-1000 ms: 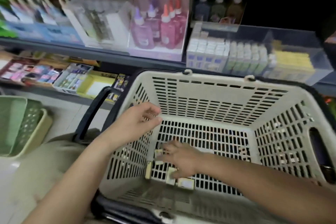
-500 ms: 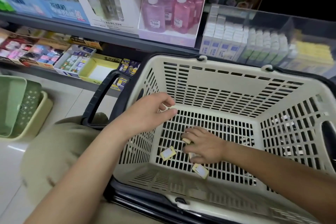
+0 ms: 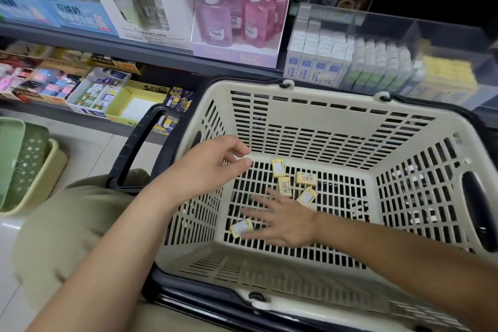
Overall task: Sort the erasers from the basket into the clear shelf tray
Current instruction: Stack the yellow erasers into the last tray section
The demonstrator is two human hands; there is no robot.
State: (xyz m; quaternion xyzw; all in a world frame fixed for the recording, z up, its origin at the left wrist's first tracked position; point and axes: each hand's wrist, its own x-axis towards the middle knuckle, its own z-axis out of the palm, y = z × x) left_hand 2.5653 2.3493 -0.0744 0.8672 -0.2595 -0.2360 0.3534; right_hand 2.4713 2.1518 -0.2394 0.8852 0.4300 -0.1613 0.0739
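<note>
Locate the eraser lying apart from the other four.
Head view: the lone eraser lies on the basket floor, near its left wall, by the fingertips of the right hand.

Grey shelving (image 3: 151,48) is stocked with pink and purple glue bottles (image 3: 237,16) above and open display boxes (image 3: 94,91) below. Pale glossy floor tiles (image 3: 89,151) are seen at left, where stacked green bins (image 3: 21,167) are set.

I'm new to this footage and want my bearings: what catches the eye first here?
The cream slotted basket fills the middle, with five small yellow erasers scattered on its floor. The right hand lies spread among them, while the left hand hovers at the basket's left wall. Behind, a clear shelf tray holds rows of small packs.
</note>
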